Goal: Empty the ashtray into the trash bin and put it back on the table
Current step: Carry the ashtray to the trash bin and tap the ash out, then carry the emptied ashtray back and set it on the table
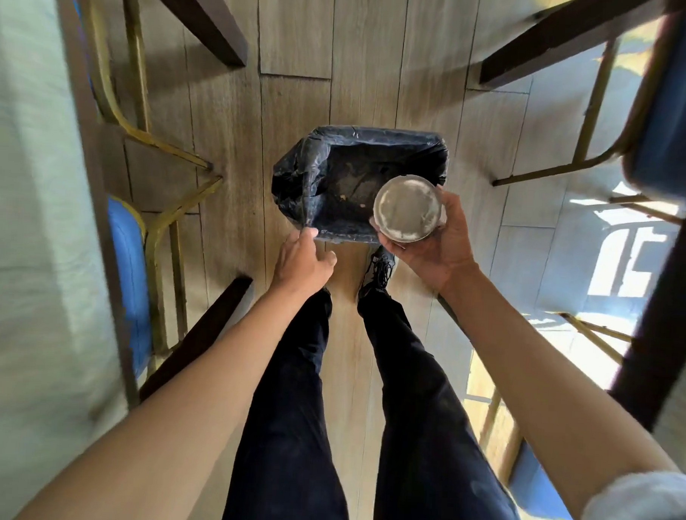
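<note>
metal ashtray (407, 209) sits cupped in my right hand (432, 244), over the near right corner of the trash bin (362, 142). my left hand (304, 258) pinches the liner's near rim. i'd tip further, tap out the residue.

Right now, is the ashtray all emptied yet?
Mostly. The ashtray in the right hand shows only grey film, with bits lying in the trash bin. The left hand touches the bin liner's edge. Carrying it back to the table remains.
</note>
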Tool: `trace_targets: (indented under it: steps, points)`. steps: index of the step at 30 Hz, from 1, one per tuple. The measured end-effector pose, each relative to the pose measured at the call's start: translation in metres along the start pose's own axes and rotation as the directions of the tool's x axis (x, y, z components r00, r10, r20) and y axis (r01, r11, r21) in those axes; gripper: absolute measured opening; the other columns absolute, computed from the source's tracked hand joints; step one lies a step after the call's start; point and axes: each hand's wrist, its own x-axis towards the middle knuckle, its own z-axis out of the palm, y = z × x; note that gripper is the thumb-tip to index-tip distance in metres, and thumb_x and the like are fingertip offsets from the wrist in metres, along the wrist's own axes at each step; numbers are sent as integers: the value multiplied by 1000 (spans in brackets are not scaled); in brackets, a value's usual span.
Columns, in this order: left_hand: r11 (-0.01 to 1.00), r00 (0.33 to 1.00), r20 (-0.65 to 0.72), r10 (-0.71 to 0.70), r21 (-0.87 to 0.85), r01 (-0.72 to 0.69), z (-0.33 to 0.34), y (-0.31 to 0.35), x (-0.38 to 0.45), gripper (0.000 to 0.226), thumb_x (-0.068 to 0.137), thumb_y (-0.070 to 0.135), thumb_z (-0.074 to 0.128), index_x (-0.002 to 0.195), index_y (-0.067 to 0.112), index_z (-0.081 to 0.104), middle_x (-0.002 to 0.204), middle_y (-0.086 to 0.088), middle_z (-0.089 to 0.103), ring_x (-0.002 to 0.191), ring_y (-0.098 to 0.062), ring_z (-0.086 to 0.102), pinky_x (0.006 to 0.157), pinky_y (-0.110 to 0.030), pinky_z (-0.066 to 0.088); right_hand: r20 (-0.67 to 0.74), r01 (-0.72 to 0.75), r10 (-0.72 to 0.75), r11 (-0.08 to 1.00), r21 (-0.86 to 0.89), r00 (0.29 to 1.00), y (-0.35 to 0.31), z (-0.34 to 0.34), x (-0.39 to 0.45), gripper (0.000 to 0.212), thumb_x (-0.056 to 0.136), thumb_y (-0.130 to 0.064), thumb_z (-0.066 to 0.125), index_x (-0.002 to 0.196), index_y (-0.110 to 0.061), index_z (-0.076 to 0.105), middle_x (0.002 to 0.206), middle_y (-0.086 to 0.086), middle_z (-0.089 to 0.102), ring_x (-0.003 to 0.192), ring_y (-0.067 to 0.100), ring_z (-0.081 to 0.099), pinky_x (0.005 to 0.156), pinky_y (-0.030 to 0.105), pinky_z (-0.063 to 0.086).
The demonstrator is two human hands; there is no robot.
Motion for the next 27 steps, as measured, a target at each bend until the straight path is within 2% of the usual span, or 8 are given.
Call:
trace_targets:
  steps: [4,8,12,14,17,20,23,27]
  points:
    - [998,998,3,67,-17,-67,-20,18,-58,54,95,29,59,143,10,46,144,-11,50,136,-28,44,109,-39,37,-14,14,-13,999,51,1000,5,21,-65,70,90,-54,64,148,-16,53,149,17,56,135,44,55,116,48,40]
    - [979,979,-9,203,-8,-203,-42,35,-123,49,97,28,57,141,11,49,143,-6,53,135,-23,46,112,-35,35,-3,62,-62,998,22,998,8,46,-137,73,91,-61,62,148,-17,52,154,21,51,140,45,49,107,46,46]
    - [947,949,-34,315,-56,-316,-63,44,-180,49,97,27,58,142,10,50,144,-5,54,134,-20,50,111,-41,42,-32,124,-124,992,-24,992,8,71,-204,73,89,-60,66,147,-17,53,156,21,48,143,43,46,123,54,32]
    - [922,923,-55,380,-61,-383,-78,47,-204,50,96,28,59,142,12,49,144,-3,54,131,-17,53,108,-41,46,-36,166,-168,984,-65,985,8,81,-236,63,92,-59,63,137,-15,64,148,21,57,140,41,51,122,55,33]
    - [878,877,-103,469,-56,-476,-102,50,-237,52,95,30,63,143,15,49,143,1,55,127,-12,56,105,-39,49,4,218,-220,967,-129,976,13,97,-277,50,96,-56,58,119,-17,78,134,18,67,125,37,64,117,56,40]
    - [818,813,-141,564,-37,-574,-129,52,-269,67,88,37,71,146,20,42,146,5,51,128,-8,53,104,-38,50,39,266,-263,944,-196,964,20,115,-312,55,97,-58,56,132,-18,69,145,20,58,124,37,63,112,57,47]
    - [743,736,-170,655,-35,-669,-153,56,-304,92,78,44,79,152,22,30,150,7,40,134,-7,45,108,-34,46,75,290,-280,916,-278,957,31,136,-341,56,99,-59,52,138,-21,64,146,20,58,124,36,63,95,49,61]
    - [658,637,-249,730,1,-753,-175,56,-343,106,70,48,85,153,22,26,151,9,35,140,-7,38,114,-34,40,145,314,-279,835,-452,949,46,170,-365,53,103,-54,47,136,-16,64,134,20,66,103,28,73,74,38,66]
